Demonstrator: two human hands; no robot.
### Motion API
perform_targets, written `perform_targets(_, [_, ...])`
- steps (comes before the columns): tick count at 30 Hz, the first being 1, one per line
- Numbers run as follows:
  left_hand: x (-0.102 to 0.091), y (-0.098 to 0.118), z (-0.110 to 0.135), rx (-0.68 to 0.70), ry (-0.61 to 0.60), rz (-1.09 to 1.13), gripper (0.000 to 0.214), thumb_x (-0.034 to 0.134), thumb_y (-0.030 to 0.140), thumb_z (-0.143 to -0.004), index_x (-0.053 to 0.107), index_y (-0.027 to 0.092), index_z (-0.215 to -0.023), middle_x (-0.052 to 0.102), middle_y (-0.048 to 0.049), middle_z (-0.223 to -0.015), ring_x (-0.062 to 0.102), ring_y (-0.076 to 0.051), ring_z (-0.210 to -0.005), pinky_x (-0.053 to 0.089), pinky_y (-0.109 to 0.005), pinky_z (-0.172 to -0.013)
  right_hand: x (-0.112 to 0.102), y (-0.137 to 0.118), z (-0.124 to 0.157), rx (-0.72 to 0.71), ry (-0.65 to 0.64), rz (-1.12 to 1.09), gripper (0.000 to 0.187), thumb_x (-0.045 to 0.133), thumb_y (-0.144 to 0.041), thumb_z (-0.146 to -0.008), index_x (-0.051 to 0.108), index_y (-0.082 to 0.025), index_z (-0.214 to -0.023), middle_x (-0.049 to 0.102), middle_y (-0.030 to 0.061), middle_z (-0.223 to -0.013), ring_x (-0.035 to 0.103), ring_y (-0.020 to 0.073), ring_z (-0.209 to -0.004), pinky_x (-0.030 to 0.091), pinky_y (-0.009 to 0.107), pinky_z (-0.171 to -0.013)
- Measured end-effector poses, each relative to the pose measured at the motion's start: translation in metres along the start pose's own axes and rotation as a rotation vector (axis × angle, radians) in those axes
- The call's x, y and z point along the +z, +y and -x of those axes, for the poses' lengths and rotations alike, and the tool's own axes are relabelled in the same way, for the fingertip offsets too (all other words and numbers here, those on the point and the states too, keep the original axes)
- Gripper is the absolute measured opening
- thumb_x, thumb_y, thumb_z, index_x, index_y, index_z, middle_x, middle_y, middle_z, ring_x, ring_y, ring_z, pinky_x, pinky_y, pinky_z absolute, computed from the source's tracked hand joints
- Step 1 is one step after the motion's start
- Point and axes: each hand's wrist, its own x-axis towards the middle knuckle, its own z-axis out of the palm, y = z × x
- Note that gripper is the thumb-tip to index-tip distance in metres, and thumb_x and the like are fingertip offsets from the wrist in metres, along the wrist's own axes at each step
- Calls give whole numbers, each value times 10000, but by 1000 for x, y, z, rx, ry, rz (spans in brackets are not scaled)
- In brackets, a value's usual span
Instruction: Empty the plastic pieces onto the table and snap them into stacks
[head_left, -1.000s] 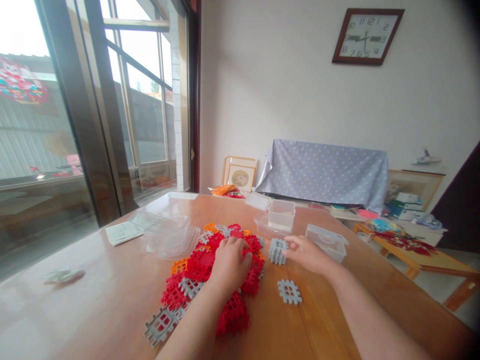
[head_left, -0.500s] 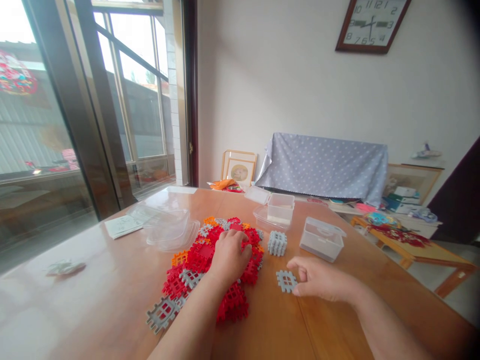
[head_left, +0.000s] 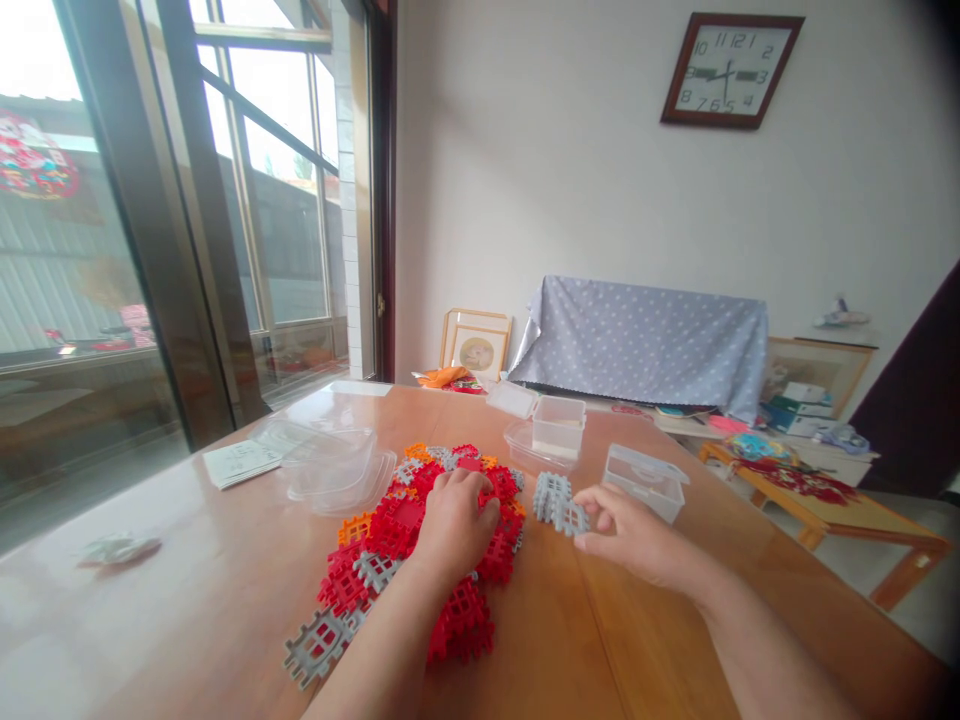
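Note:
A heap of interlocking plastic tiles (head_left: 401, 515) in red, grey and orange lies in the middle of the table. My left hand (head_left: 461, 510) rests on the heap with its fingers bent over the red tiles; what its fingertips hold, if anything, is hidden. Between the thumb and fingers of my right hand (head_left: 619, 525) is a grey tile (head_left: 575, 519), pinched at its right edge. That tile is right up against a small stack of grey tiles (head_left: 551, 490) and partly covers it.
Behind the stack stands a clear plastic box (head_left: 559, 425), and another clear box (head_left: 643, 482) with a lid is behind my right hand. Clear lids (head_left: 337, 475) and white papers (head_left: 244, 462) lie left of the heap. A small plastic packet (head_left: 120, 548) is at far left.
My right hand has carried the grey tile away from me and slightly left, up to the grey stack. My left hand stays over the heap. The view has tilted slightly.

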Motion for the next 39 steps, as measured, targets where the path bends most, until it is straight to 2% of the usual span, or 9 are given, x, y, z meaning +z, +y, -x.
perform_targets(3, [1, -1, 0, 3, 4, 9, 146, 567, 270, -883, 685, 240, -965, 669, -73, -1078, 562, -260, -1048, 421, -360, -915, -8, 1, -21, 6, 117, 41, 404, 715, -372, -776, 657, -245, -1155, 626, 55, -1117, 601, 216, -930, 473, 365, -897])
perform_targets(6, [1, -2, 0, 7, 3, 17, 142, 567, 262, -882, 683, 240, -960, 668, -73, -1063, 560, -262, -1051, 415, -364, -928, -11, 9, -44, 34, 163, 71, 449, 739, -397, -742, 672, -231, -1155, 636, 69, -1124, 614, 229, -940, 479, 374, -889])
perform_targets(11, [-1, -3, 0, 15, 6, 32, 136, 562, 274, -889, 683, 243, -943, 668, -69, -1053, 554, -269, -1053, 414, -365, -915, -10, 20, -67, 45, 132, 70, 467, 767, -416, -709, 702, -203, -1119, 654, 87, -1119, 637, 242, -935, 492, 370, -855])
perform_targets(16, [-2, -3, 0, 13, 4, 33, 143, 566, 283, -887, 685, 243, -956, 669, -73, -1056, 553, -274, -1063, 412, -369, -919, -11, 19, -73, 31, 108, 62, 470, 770, -418, -714, 708, -195, -1124, 670, 85, -1118, 648, 247, -960, 497, 355, -862])
perform_targets(21, [-2, -3, 0, 7, 2, 28, 139, 562, 278, -887, 681, 239, -946, 669, -72, -1046, 557, -268, -1054, 413, -363, -918, -12, 20, -68, 37, 133, 65, 490, 740, -429, -750, 681, -210, -1185, 670, 78, -1116, 644, 234, -932, 492, 357, -857])
perform_targets(25, [-2, -3, 0, 10, -9, 18, 150, 550, 264, -885, 675, 235, -962, 673, -75, -1056, 568, -265, -1053, 415, -358, -917, -6, 16, -51, 55, 188, 57, 389, 650, -405, -824, 674, -203, -1156, 676, 74, -1080, 636, 217, -888, 482, 347, -817])
perform_targets(32, [-2, 4, 5, 82, -141, -8, 123, 536, 226, -862, 647, 220, -915, 686, -73, -993, 611, -232, -934, 431, -302, -807, 26, 1, -11, 25, 45, -51, 185, 573, -359, -894, 678, -223, -962, 693, 7, -833, 607, 175, -731, 430, 280, -660])
perform_targets(36, [-2, 11, 8, 124, -219, -36, 76, 546, 228, -845, 621, 222, -858, 687, -67, -964, 608, -226, -896, 423, -286, -760, 44, 7, -7, 31, 38, -3, 164, 547, -312, -895, 660, -213, -831, 670, -6, -726, 585, 161, -664, 390, 266, -612])
perform_targets(39, [-2, 14, 10, 136, -252, -63, 82, 532, 219, -846, 614, 223, -843, 688, -66, -964, 603, -225, -900, 417, -282, -755, 53, 11, -9, 55, 15, 38, 146, 570, -299, -874, 688, -215, -892, 691, -1, -734, 607, 165, -669, 389, 265, -622])
